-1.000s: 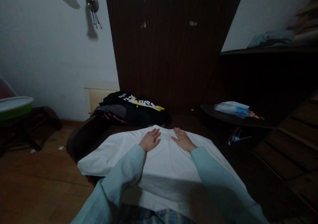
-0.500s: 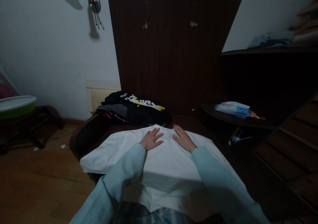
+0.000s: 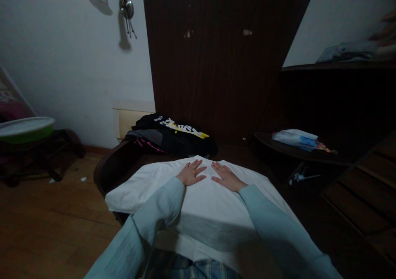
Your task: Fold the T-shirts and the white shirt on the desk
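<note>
A white shirt [image 3: 213,207] lies spread over a dark wooden surface, its near part hanging toward my lap. My left hand [image 3: 191,173] rests flat on the cloth near the neckline, fingers spread. Beside it, to the right, my right hand [image 3: 228,177] also lies flat on the shirt, fingers stretched out and pointing toward the left hand. Neither hand grips the fabric. Light blue-green sleeves cover both my forearms.
Dark clothes with white and yellow print [image 3: 185,130] are piled behind the shirt. At right, a corner shelf [image 3: 262,139] carries a plastic packet [image 3: 295,139]. A green basin [image 3: 27,132] stands on a dark stool at left. A lamp [image 3: 126,8] is on the wall.
My right hand has turned and slid slightly down the shirt, its fingers now pointing more to the left. The left hand stays nearly in place. The whole view has shifted a little.
</note>
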`<action>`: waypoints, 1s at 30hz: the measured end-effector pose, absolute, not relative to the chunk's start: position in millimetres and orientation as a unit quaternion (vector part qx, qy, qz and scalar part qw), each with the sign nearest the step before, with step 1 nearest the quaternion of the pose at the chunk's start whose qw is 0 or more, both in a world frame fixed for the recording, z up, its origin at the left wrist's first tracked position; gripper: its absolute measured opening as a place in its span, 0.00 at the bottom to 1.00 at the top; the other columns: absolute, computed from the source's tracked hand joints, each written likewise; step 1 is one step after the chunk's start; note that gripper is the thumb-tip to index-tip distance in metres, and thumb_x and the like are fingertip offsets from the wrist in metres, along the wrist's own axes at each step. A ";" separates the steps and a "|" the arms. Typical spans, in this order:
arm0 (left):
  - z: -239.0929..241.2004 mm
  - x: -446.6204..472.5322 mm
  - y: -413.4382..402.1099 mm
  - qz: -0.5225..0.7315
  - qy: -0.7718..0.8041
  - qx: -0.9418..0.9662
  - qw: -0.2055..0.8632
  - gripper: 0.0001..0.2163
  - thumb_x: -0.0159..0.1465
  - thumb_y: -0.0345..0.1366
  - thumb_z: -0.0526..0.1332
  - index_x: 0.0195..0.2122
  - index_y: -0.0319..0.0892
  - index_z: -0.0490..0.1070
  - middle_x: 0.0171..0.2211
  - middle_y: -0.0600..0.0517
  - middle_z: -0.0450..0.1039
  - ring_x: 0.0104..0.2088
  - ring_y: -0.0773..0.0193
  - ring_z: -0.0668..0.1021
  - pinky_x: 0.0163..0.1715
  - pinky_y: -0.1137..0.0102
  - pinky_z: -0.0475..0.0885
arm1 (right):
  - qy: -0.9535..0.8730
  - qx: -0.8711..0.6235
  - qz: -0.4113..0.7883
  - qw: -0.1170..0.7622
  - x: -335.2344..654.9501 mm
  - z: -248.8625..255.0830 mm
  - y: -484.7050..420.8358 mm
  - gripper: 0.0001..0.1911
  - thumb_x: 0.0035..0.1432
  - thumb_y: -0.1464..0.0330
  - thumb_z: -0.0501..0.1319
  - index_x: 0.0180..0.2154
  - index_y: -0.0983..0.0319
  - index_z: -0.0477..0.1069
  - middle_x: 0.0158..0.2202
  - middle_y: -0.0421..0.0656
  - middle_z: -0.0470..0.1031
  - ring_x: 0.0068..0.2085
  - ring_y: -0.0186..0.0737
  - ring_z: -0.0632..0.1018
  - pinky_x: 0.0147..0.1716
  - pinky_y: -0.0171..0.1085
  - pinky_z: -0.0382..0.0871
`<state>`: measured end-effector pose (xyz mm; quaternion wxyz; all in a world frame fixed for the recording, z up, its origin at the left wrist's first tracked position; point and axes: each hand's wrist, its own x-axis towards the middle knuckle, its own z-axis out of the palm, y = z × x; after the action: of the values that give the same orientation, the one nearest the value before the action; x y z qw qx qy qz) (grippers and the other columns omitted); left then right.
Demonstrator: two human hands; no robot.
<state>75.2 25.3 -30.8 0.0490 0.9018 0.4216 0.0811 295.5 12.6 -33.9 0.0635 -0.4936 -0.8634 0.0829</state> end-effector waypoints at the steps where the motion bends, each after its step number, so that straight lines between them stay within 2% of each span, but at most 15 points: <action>1: -30.5 74.9 25.1 0.079 0.421 0.902 0.050 0.23 0.62 0.50 0.45 0.57 0.50 0.54 0.62 0.47 0.44 0.61 0.55 0.50 0.55 0.52 0.50 | -0.863 -0.494 0.085 0.063 295.5 -33.9 12.5 0.38 0.56 0.47 0.38 0.61 0.63 0.44 0.63 0.46 0.43 0.62 0.43 0.46 0.59 0.45 0.40; 7: -29.2 75.0 23.9 0.081 0.423 0.901 0.050 0.23 0.62 0.49 0.45 0.57 0.49 0.54 0.62 0.47 0.44 0.61 0.55 0.50 0.55 0.53 0.50 | -0.861 -0.496 0.092 0.067 295.2 -34.4 12.1 0.36 0.57 0.48 0.39 0.61 0.60 0.42 0.63 0.44 0.43 0.62 0.43 0.45 0.58 0.45 0.39; 12: -24.8 74.2 17.9 0.084 0.435 0.895 0.050 0.24 0.62 0.48 0.45 0.58 0.44 0.52 0.62 0.45 0.46 0.60 0.56 0.52 0.55 0.55 0.52 | -0.859 -0.501 0.088 0.062 295.2 -33.6 12.0 0.37 0.56 0.48 0.39 0.61 0.62 0.43 0.63 0.45 0.43 0.62 0.42 0.46 0.59 0.44 0.39; 14: -20.9 68.8 10.4 0.086 0.481 0.872 0.030 0.25 0.62 0.47 0.46 0.57 0.41 0.52 0.60 0.42 0.51 0.59 0.55 0.56 0.54 0.55 0.53 | -0.860 -0.499 0.084 0.064 295.3 -33.5 12.1 0.37 0.56 0.47 0.38 0.61 0.62 0.44 0.63 0.45 0.43 0.62 0.42 0.46 0.59 0.44 0.39; 17: -15.2 53.3 -4.2 0.097 0.622 0.776 -0.031 0.23 0.61 0.45 0.49 0.50 0.33 0.61 0.51 0.37 0.63 0.51 0.51 0.65 0.48 0.56 0.59 | -0.863 -0.494 0.082 0.067 295.1 -33.3 11.8 0.37 0.56 0.47 0.38 0.60 0.63 0.44 0.63 0.45 0.43 0.62 0.41 0.46 0.59 0.44 0.39; 20: -14.4 36.4 -14.1 0.093 0.705 0.699 -0.079 0.22 0.60 0.47 0.48 0.44 0.31 0.66 0.44 0.35 0.67 0.46 0.48 0.68 0.42 0.58 0.63 | -0.861 -0.497 0.085 0.066 294.4 -32.6 11.1 0.38 0.56 0.47 0.38 0.60 0.63 0.45 0.62 0.45 0.43 0.62 0.42 0.46 0.59 0.45 0.40; 23: -19.7 27.6 -13.2 0.077 0.700 0.704 -0.090 0.25 0.61 0.48 0.46 0.47 0.30 0.65 0.49 0.34 0.64 0.50 0.46 0.65 0.44 0.57 0.61 | -0.860 -0.500 0.083 0.061 294.1 -32.1 11.0 0.38 0.56 0.47 0.37 0.60 0.63 0.45 0.62 0.45 0.43 0.62 0.42 0.47 0.59 0.45 0.40; 26: -25.5 28.2 -5.1 0.057 0.691 0.716 -0.083 0.28 0.61 0.49 0.44 0.53 0.28 0.60 0.55 0.33 0.57 0.55 0.44 0.60 0.48 0.55 0.57 | -0.860 -0.501 0.077 0.061 295.5 -32.4 11.7 0.37 0.56 0.47 0.37 0.60 0.63 0.45 0.62 0.45 0.43 0.62 0.42 0.47 0.59 0.45 0.41; 30: -27.8 35.9 4.1 0.039 0.681 0.729 -0.059 0.31 0.62 0.49 0.42 0.56 0.27 0.54 0.58 0.34 0.52 0.58 0.45 0.55 0.53 0.55 0.53 | -0.849 -0.519 0.075 0.062 302.2 -33.9 9.6 0.37 0.56 0.48 0.38 0.60 0.62 0.45 0.62 0.45 0.45 0.62 0.42 0.47 0.59 0.45 0.42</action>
<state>35.9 4.1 -27.8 -0.0590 0.7286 0.6812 0.0393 302.2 9.6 -33.9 0.0619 -0.5191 -0.8492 0.0747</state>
